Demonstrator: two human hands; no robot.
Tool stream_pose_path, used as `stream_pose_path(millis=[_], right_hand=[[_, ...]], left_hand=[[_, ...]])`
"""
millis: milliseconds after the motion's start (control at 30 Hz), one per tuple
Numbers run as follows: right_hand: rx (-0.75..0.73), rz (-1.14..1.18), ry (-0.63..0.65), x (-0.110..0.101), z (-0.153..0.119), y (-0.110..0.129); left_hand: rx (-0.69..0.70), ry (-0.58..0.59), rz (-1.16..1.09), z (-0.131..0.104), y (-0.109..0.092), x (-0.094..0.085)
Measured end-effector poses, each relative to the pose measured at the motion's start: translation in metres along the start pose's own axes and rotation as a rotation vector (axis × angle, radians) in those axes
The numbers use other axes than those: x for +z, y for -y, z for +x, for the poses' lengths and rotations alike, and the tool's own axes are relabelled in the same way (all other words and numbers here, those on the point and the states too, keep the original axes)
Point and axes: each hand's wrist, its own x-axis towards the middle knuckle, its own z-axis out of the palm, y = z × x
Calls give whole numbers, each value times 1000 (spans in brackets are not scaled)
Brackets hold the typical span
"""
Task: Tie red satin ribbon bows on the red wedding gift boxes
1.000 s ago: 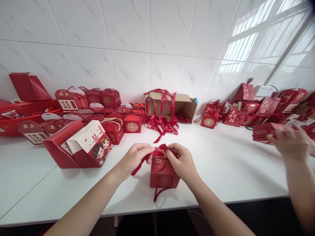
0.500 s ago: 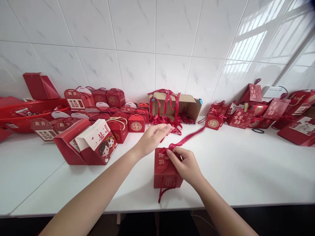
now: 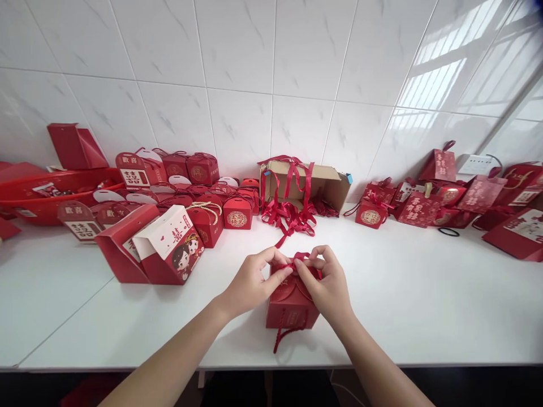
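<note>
Ribbon [image 3: 302,256] sits between our hands, at the top of the red box [image 3: 292,314] right before us. Our left hand [image 3: 250,282] pinches it between thumb and fingers; our right hand [image 3: 330,282] grips it just beside, thumb on top — the two sets of fingertips nearly meet, while the palms stand apart on either side of the box. One short loop rises above our right thumb. How the ribbon runs under our fingers, we cannot tell.

The box stands upright on the white table [image 3: 407,299], near its front edge, with curved flaps folded over on top and a twisted red cord [image 3: 278,339] hanging at its front. Behind it, well apart from our hands, we have a carton [image 3: 326,170] lying with its open side toward us; red strips [image 3: 292,219] drape over it and lie heaped before it.

To the left we see two larger boxes [image 3: 167,249] side by side, one with two cartoon figures. Past them, rows of small boxes [image 3: 202,169] reach toward the tiled wall [image 3: 305,56], near a red tub [image 3: 25,189]. To the right — a bow-tied box [image 3: 371,216], a cluster of others, a black ring [image 3: 448,232] and a socket strip [image 3: 474,164].
</note>
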Motion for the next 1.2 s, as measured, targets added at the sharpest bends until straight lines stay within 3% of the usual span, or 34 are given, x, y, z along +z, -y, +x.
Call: stream_pose_path(millis=[300,467,633,833,1000,1200], right_hand=[[-160,-205,55,-5,-2,7],[-193,-232,80,-10,-3,1],[-82,-174,144,-13,0,1],[74,78,297,-12,1,-3],[110,232,180,-5,-1,-14],[142,268,149,-3,0,-12]], left_hand=[[112,-140,90,-2,13,10],[104,-183,110,-2,14,12],[108,-143,112,-3,12,12],[108,-121,122,3,12,14],[67,-232,14,8,15,18],[39,-35,66,1,11,6]])
